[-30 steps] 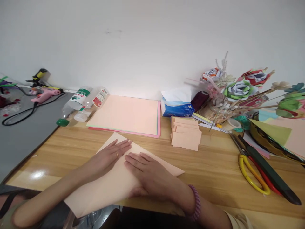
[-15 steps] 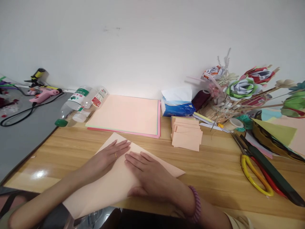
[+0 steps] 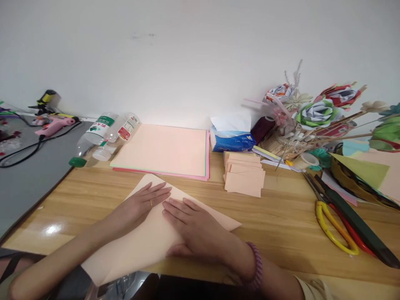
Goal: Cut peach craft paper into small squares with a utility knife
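A peach sheet of paper [image 3: 146,246] lies folded at an angle on the wooden table [image 3: 281,225], its near corner hanging over the front edge. My left hand [image 3: 142,204] lies flat on its upper left part, fingers stretched out, a ring on one finger. My right hand [image 3: 193,227] lies flat on the middle of the sheet, fingers pointing left and almost meeting those of the left hand. A purple bead bracelet [image 3: 256,266] circles my right wrist.
Behind the sheet lies a stack of coloured paper [image 3: 162,150], with small peach cut pieces [image 3: 243,175] to its right. A tissue pack [image 3: 233,139], paper flowers [image 3: 315,112], yellow scissors [image 3: 334,225], two bottles [image 3: 103,133] and a pink glue gun [image 3: 54,124] surround them.
Both hands stay pressed flat on the peach sheet. Only the camera has shifted slightly.
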A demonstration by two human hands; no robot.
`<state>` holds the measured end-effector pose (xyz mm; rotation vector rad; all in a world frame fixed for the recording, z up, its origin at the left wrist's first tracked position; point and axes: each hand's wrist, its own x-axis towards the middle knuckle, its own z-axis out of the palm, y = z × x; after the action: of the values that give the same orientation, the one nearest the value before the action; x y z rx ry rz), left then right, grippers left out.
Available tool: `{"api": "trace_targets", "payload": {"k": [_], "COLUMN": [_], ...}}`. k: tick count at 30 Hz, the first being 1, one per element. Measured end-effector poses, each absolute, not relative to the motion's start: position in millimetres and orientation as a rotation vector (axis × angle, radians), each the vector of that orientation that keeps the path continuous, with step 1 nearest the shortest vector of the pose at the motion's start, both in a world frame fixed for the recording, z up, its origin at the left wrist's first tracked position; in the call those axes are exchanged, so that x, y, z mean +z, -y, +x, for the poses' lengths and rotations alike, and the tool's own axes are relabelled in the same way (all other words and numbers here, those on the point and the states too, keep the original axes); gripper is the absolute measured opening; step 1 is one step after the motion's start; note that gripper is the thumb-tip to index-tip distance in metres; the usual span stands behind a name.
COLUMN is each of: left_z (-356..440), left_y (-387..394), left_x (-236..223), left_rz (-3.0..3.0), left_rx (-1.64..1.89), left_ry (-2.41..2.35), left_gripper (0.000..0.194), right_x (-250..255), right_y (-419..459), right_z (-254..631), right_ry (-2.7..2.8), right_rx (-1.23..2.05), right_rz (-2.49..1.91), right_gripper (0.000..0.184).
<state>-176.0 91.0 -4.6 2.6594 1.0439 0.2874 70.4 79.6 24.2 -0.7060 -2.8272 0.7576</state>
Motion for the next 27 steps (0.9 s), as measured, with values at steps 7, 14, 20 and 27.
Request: {"api": "trace_targets", "payload": {"k": [7, 14, 20, 27], "left_z": [-180, -181, -177, -181], "left_y": [-98, -94, -93, -94], "left_x": [-12, -11, -9, -15], "left_rz": [2.722, 2.731, 2.731, 2.796], "left_rx": [0.329, 0.285, 0.313, 0.330], "left_ry": [-1.062, -1.076, -1.139, -1.133], "left_gripper": [0.059, 0.053, 0.056, 0.059], "right_x": [18, 21, 29, 30], "right_y": [-78, -64, -46, -33], "right_z": [69, 82, 119, 148], "right_ry": [2.822, 2.790, 2.766, 2.739], "right_rx": [0.549, 0.517, 0.682, 0.849], "right_rz": [-0.725, -0.783, -0.905, -0.997], "right_gripper": [0.076, 0.069, 0.067, 0.068]}}
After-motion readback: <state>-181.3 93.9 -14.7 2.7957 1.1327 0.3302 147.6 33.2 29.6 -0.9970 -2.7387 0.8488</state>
